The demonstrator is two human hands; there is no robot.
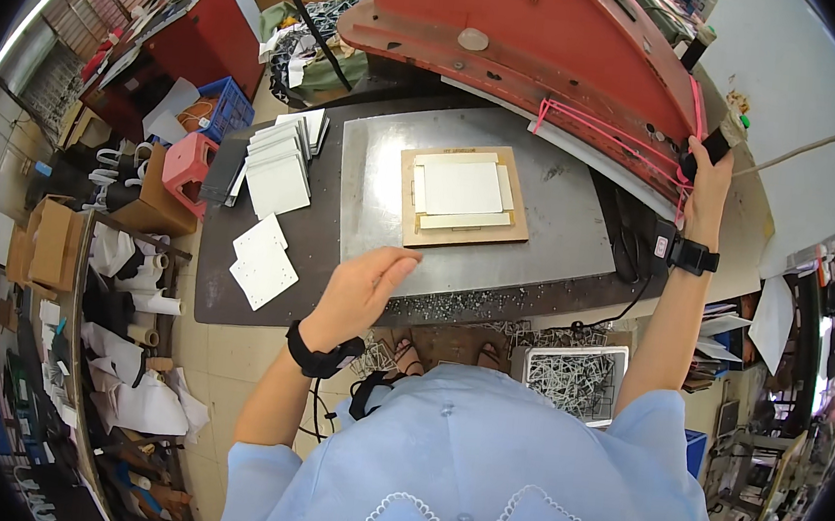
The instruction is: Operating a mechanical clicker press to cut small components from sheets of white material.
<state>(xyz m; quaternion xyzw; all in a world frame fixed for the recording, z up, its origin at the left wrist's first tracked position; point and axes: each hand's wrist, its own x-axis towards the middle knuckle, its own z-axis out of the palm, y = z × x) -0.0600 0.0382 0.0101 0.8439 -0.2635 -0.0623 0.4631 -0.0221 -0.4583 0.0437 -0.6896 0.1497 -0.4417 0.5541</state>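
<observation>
My right hand (708,193) is wrapped around a black handle (716,147) at the right end of the arm of a big red press (520,29). Pink cord (610,138) runs along that arm near the hand. Over the front of the metal plate (377,156), my left hand (366,291) has its fingers drawn together, with nothing seen in them. Just beyond its fingertips lies a brown square board (470,241). On the board rests a cream-white rectangular sheet (460,186) with narrow pale strips around it.
Stacked white cards (280,172) fan out on the dark table (309,295) at left, with loose white cards (264,264) nearer me. Small scraps (454,302) litter the front edge. Below stands a white bin (575,378) of cut-off frames. A pink stool (185,168) is left.
</observation>
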